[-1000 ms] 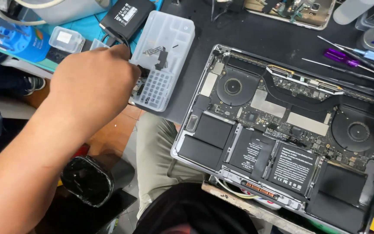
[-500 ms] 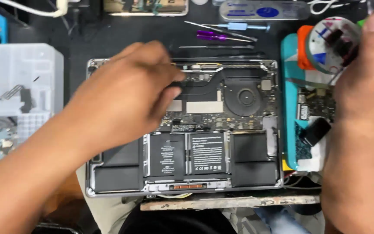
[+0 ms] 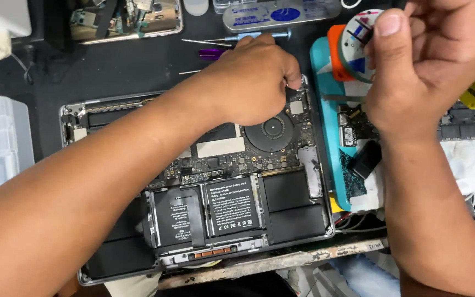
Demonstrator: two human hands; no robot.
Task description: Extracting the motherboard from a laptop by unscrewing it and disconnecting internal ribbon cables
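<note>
Opened laptop (image 3: 204, 181), bottom cover already off, lying on a dark work mat (image 3: 122, 66). Nearest the viewer, at 6 o'clock, the black battery cells (image 3: 232, 206) sit in place and appear untouched; above them the logic board and the round fan (image 3: 270, 132) remain mounted. The left hand (image 3: 248, 82) reaches across the chassis to its 1 o'clock corner, fingers pinched together on something small at the rim, too small to identify. The right hand (image 3: 424, 60), at 2 o'clock beside the laptop, is raised and loosely curled, thumb up; whether it holds anything cannot be told. Farther off, at 12 o'clock, screwdrivers (image 3: 215, 47) lie on the mat; a clear parts tray (image 3: 1, 143) stands at 9 o'clock. Judged from this, disassembly is at an early stage, internals mostly still installed.
</note>
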